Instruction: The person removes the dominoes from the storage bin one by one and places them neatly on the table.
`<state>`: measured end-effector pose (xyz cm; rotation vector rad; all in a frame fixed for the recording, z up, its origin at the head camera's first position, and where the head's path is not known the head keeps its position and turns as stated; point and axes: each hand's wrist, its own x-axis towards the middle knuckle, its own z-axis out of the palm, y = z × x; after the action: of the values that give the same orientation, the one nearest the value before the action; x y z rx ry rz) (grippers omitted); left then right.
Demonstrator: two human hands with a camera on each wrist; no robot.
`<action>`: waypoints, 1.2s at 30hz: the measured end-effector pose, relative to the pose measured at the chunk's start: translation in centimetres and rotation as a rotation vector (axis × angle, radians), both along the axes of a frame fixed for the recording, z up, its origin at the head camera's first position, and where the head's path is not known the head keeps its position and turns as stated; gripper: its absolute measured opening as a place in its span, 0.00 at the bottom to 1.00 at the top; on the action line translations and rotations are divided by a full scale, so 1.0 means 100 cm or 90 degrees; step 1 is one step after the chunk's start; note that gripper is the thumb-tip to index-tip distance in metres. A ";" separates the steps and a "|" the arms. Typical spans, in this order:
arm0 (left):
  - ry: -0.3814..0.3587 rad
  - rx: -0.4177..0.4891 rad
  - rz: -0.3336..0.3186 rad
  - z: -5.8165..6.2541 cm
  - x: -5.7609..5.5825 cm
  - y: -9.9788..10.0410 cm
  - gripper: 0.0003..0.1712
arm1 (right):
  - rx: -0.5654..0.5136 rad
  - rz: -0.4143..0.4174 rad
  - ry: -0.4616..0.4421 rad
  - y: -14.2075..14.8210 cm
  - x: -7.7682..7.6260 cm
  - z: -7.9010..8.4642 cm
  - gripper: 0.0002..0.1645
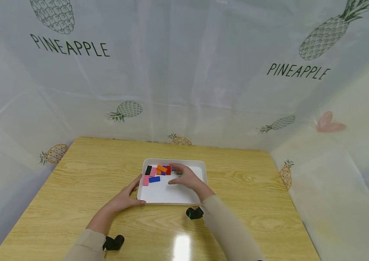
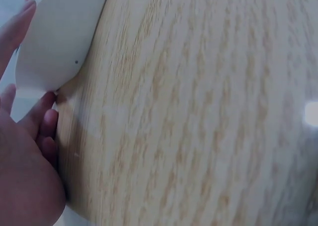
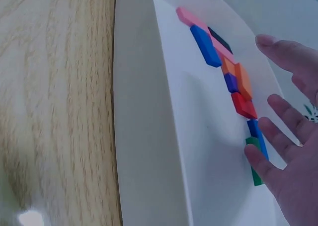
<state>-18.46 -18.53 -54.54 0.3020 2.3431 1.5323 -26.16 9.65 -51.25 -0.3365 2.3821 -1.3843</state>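
A white tray (image 1: 171,194) on the wooden table holds several coloured blocks, mostly along its far left part. My left hand (image 1: 124,199) holds the tray's near left corner, thumb at the front edge and fingers along the left side. Over the tray's right half hovers my right hand (image 1: 189,179), its fingers spread and nothing between them. Below it, a green block (image 3: 253,164) and a blue one lie by the far wall. A red block (image 1: 168,170), an orange block (image 1: 162,168) lying over others, and a black block (image 1: 148,170) continue leftward. Nearer me lie a blue block (image 1: 154,179) and a pink block (image 1: 146,180).
The wooden table (image 1: 236,188) extends around the tray. Behind and beside it hangs a pale sheet (image 1: 184,72) printed with pineapples. Black camera mounts (image 1: 195,213) sit at both wrists.
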 end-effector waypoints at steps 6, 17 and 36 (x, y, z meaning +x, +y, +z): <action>0.012 0.009 0.002 -0.003 0.001 -0.002 0.62 | -0.018 -0.010 0.000 -0.015 -0.010 -0.010 0.40; -0.006 0.026 0.003 -0.007 0.000 -0.002 0.61 | 0.006 -0.107 0.067 -0.035 -0.020 -0.039 0.28; -0.003 0.026 0.012 -0.004 0.002 0.001 0.60 | 0.077 -0.259 0.153 -0.055 -0.016 -0.054 0.17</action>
<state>-18.28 -18.42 -54.96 0.2869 2.3199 1.5886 -27.72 4.19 -56.66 0.0207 2.8364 -1.4216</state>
